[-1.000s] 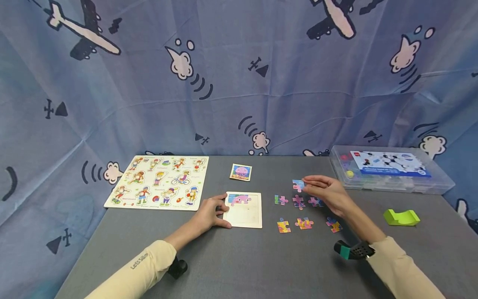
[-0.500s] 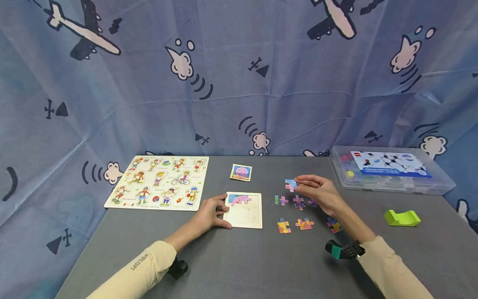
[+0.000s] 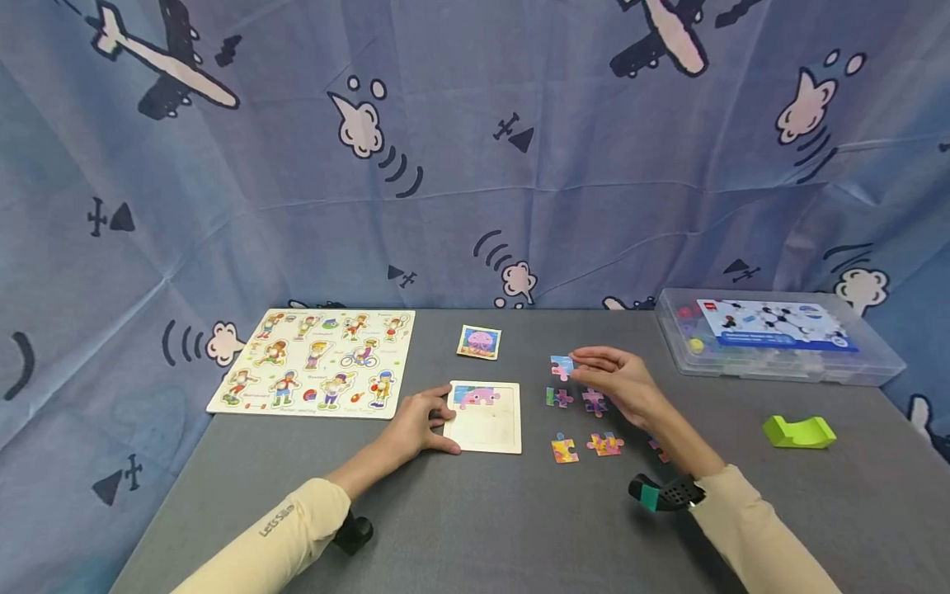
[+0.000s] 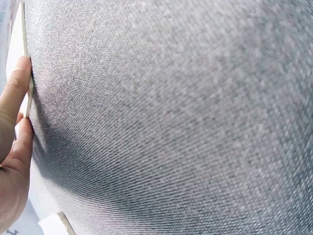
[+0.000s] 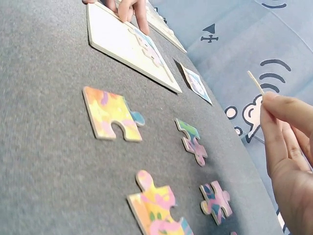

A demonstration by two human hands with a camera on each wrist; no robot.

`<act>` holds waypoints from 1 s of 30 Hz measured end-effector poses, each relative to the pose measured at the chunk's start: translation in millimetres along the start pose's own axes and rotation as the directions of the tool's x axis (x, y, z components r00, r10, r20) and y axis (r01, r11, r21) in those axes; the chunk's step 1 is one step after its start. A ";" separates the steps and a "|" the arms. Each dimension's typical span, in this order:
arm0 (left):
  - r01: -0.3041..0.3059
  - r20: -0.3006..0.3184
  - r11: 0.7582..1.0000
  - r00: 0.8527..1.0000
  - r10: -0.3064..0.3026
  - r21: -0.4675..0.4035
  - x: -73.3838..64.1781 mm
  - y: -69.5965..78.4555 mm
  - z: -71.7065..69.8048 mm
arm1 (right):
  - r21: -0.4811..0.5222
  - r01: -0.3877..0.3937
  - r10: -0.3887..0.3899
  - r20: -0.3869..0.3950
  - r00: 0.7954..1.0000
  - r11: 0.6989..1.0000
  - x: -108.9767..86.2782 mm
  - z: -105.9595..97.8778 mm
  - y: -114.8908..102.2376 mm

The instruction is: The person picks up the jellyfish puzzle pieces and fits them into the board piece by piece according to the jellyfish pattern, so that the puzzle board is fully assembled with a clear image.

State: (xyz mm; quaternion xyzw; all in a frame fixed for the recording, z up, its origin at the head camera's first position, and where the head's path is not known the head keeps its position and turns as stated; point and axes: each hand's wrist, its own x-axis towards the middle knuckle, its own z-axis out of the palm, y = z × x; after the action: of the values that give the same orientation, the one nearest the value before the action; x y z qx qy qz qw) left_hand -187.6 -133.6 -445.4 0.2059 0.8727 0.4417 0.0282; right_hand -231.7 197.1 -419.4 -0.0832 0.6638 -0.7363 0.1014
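My right hand (image 3: 619, 386) pinches a blue and pink jigsaw piece (image 3: 562, 367) by its right edge, raised above the table. In the right wrist view this piece (image 5: 255, 82) is seen edge-on between thumb and fingers. My left hand (image 3: 417, 425) grips the left edge of a pale wooden puzzle tray (image 3: 482, 431), fingers near its upper corner and thumb lower down. Joined pieces with a pink animal (image 3: 477, 397) fill the tray's upper left. Loose pieces lie to its right, among them a yellow piece (image 3: 564, 450) and a pink-purple piece (image 3: 594, 402); my right arm partly covers another (image 3: 658, 450).
Behind the tray lies a small picture card (image 3: 478, 342). A large board with children figures (image 3: 319, 363) is at the left. On the right stand a clear plastic box (image 3: 772, 338) and a green curved block (image 3: 799, 432). A patterned curtain (image 3: 445, 165) hangs at the back.
My right hand has moved left with the pinched jigsaw piece, nearer to the tray, covering different loose pieces. The left hand and the tray have stayed in place.
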 end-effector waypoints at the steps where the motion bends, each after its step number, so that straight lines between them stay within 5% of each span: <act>1: -0.001 0.000 1.000 1.000 0.001 0.003 0.1 -0.1 -0.1 | -0.002 -0.003 0.003 -0.004 1.000 1.000 1.0 1.3 0.5; 30: -0.004 -0.005 1.000 1.000 0.004 0.022 0.2 -1.4 -0.2 | 0.019 -0.035 0.036 -0.011 0.999 0.999 16.5 36.2 19.0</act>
State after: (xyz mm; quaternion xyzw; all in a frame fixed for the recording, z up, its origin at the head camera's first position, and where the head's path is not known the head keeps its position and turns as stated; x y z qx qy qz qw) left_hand -188.2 -134.5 -446.3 0.2069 0.8771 0.4328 0.0228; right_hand -237.6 156.2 -434.7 -0.0663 0.6588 -0.7411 0.1115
